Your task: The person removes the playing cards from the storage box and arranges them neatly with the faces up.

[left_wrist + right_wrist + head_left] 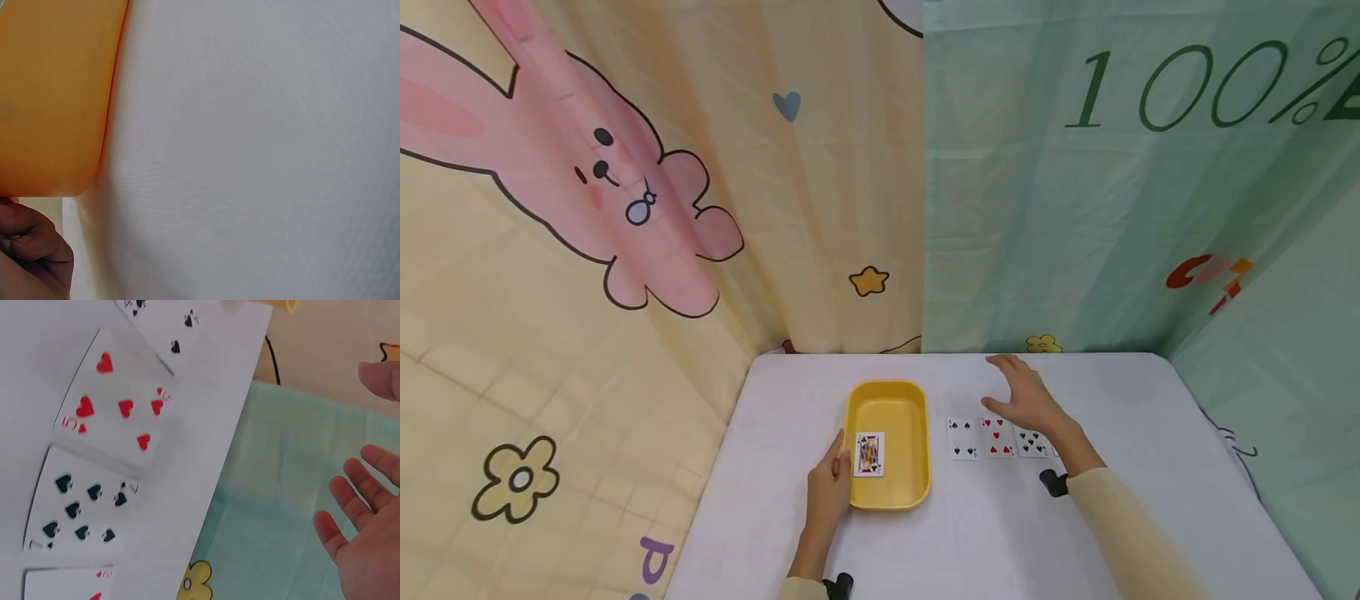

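The left grip (pixel 829 492) held the yellow tray (pixel 904 442) by its left side; inside, just beside that grip, lay a face card (pixel 869 455). Rightward lay a row of cards (pixel 997 437); the right grip (pixel 1028 398), spread and empty, hovered just beyond.

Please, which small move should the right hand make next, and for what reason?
Probably lower the right hand toward the four of spades. That hand hangs open and empty, and this card is the nearest of its row to the tray. The left hand grips the tray's side, and one face card lies inside.
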`<act>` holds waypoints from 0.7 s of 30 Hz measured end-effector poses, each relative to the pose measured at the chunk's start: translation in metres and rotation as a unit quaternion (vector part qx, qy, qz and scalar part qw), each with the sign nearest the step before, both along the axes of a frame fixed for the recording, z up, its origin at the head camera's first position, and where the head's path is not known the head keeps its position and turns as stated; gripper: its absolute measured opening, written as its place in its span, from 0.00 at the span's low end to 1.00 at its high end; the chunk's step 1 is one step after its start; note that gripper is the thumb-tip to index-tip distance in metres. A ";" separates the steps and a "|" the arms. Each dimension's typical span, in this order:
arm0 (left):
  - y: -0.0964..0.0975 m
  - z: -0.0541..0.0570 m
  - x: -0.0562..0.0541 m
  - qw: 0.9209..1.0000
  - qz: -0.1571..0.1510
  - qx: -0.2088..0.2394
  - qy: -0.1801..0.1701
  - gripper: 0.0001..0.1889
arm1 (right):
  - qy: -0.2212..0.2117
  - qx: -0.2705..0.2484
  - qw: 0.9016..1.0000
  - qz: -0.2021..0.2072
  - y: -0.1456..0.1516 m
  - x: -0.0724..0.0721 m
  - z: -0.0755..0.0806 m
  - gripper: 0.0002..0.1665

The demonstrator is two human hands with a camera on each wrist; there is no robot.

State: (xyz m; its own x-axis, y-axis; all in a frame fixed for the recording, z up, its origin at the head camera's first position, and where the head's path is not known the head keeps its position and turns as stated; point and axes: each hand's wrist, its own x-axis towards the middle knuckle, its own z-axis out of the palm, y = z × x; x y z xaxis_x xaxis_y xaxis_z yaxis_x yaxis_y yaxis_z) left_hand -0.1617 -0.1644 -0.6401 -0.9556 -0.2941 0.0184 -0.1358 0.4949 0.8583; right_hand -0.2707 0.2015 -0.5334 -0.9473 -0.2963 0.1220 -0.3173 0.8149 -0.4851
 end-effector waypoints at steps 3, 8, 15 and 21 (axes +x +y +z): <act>-0.001 -0.001 0.001 1.000 0.000 -0.001 0.001 0.25 | -0.009 0.001 1.000 0.012 -0.025 -0.001 0.000 0.47; -0.001 0.000 0.000 1.000 -0.003 -0.001 0.009 0.25 | -0.013 -0.007 0.999 0.052 -0.060 -0.001 -0.001 0.48; -0.002 0.001 0.000 1.000 -0.006 -0.002 0.006 0.25 | -0.027 0.001 0.996 0.090 -0.109 0.003 -0.011 0.51; -0.003 0.002 0.002 1.000 -0.013 0.001 0.007 0.25 | -0.043 0.022 0.991 0.124 -0.150 0.009 -0.026 0.53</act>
State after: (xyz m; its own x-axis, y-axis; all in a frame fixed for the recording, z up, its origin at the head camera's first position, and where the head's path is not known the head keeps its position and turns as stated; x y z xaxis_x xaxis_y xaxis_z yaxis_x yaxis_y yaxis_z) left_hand -0.1596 -0.1673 -0.6383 -0.9625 -0.2695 0.0318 -0.1106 0.4967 0.8609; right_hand -0.2615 0.0514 -0.5594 -0.8506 -0.5251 0.0262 -0.4704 0.7378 -0.4842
